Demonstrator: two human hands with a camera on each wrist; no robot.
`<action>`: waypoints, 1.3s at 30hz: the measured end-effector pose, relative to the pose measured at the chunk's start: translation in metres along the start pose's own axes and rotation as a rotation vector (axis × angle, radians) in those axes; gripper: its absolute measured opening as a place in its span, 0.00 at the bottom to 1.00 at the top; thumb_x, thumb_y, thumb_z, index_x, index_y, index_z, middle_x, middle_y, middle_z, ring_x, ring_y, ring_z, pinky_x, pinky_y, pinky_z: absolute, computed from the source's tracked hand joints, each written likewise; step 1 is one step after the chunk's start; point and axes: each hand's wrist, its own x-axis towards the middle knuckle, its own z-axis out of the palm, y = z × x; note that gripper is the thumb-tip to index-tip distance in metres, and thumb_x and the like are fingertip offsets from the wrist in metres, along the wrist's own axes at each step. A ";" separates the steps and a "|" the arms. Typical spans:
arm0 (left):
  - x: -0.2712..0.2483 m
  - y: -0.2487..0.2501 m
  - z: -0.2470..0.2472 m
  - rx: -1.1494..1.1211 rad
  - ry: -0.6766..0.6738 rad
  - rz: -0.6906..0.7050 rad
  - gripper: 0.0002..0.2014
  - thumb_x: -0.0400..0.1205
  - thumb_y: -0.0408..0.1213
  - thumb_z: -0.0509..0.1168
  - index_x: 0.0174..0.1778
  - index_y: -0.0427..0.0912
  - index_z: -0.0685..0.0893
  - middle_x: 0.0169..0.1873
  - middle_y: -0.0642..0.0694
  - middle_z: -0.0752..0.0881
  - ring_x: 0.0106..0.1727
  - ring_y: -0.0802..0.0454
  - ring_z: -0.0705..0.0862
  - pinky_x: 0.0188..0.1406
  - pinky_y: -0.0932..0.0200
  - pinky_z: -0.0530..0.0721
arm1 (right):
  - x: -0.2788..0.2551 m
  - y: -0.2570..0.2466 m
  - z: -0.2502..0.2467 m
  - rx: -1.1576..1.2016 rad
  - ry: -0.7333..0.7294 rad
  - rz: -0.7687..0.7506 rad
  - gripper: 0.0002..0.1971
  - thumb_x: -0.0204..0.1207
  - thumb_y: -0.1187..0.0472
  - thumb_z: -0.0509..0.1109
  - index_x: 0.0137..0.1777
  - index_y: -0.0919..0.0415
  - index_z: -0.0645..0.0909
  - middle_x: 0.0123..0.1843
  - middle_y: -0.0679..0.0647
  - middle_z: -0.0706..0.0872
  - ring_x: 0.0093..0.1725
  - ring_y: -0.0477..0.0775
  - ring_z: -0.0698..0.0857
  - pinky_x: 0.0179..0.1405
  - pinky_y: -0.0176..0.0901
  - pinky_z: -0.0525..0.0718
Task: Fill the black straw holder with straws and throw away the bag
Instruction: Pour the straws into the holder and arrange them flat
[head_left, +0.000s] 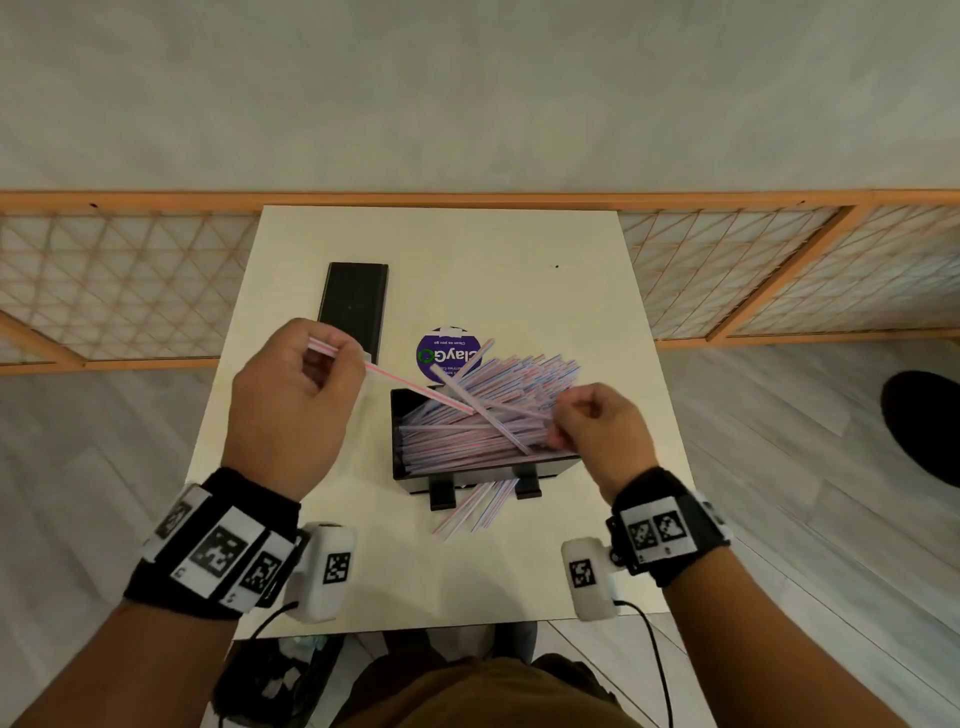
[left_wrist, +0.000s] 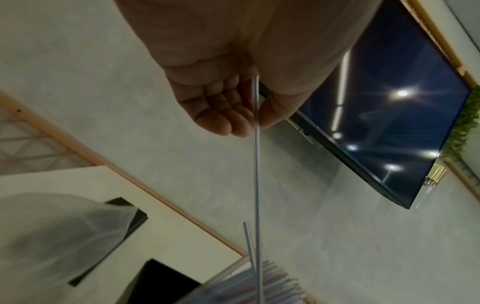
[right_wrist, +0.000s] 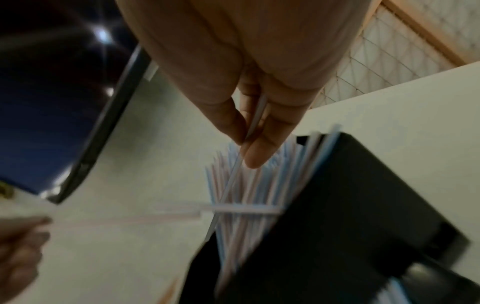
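The black straw holder (head_left: 415, 467) stands mid-table, heaped with striped straws (head_left: 498, 410) that fan out over its far right edge. My left hand (head_left: 332, 353) hovers to its left and pinches a red-striped straw (head_left: 415, 387) between thumb and forefinger (left_wrist: 244, 123); the straw's tip reaches over the pile. My right hand (head_left: 558, 421) is at the holder's right side, fingers (right_wrist: 259, 152) pinching one pale straw (right_wrist: 228, 185) above the heap. A translucent bag (left_wrist: 52, 226) lies left of the holder, hidden by my left hand in the head view.
A black lid (head_left: 353, 306) lies at the far left of the table. A round purple label (head_left: 449, 353) sits behind the holder. Several straws (head_left: 472, 509) lie spilled on the table by the holder's near side. A wooden lattice screen (head_left: 130, 280) runs behind the table.
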 end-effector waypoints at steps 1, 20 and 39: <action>-0.001 0.000 0.002 -0.009 -0.003 -0.001 0.03 0.83 0.41 0.68 0.43 0.51 0.84 0.32 0.56 0.87 0.34 0.57 0.84 0.34 0.71 0.77 | -0.002 0.007 0.003 -0.058 -0.020 0.004 0.03 0.80 0.73 0.70 0.48 0.67 0.84 0.33 0.60 0.89 0.28 0.52 0.87 0.35 0.44 0.88; -0.040 -0.066 0.090 0.054 -0.375 -0.185 0.03 0.83 0.41 0.69 0.44 0.51 0.83 0.39 0.56 0.86 0.38 0.61 0.83 0.37 0.65 0.77 | -0.004 0.010 -0.008 -1.004 -0.104 -0.643 0.11 0.72 0.69 0.72 0.52 0.58 0.86 0.48 0.55 0.87 0.46 0.61 0.84 0.47 0.54 0.85; -0.055 -0.092 0.071 0.317 -0.390 0.248 0.24 0.74 0.62 0.73 0.61 0.51 0.84 0.59 0.52 0.74 0.59 0.51 0.72 0.53 0.57 0.81 | -0.006 -0.001 0.052 -1.372 -0.584 -0.870 0.13 0.68 0.70 0.72 0.52 0.59 0.86 0.49 0.55 0.87 0.47 0.60 0.84 0.42 0.51 0.86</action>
